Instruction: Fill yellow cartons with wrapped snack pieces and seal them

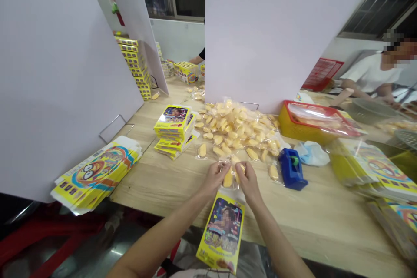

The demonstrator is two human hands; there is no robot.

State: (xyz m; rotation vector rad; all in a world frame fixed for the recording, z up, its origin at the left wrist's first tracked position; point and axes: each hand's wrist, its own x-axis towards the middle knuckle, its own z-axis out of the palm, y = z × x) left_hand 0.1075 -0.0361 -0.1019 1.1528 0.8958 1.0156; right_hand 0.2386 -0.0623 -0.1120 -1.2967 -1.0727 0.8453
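Both my hands meet over the table in front of the heap, fingers pinched. My left hand [217, 175] grips a small clear packet [228, 179] with a yellow oval piece inside. My right hand [248, 178] pinches another yellow piece in clear wrap, partly hidden by the fingers. Just below them a yellow printed box [223, 232] lies face up, its top edge near my wrists and its lower end over my lap. Beyond my hands spreads a large heap of wrapped yellow pieces [234, 124].
Yellow boxes [172, 124] are stacked left of the heap; flat cartons [97, 173] lie at the left edge. A blue tape dispenser [292, 169] and a red-rimmed basket [302, 132] stand right. White panels [260, 39] divide the table. A person [371, 71] sits at far right.
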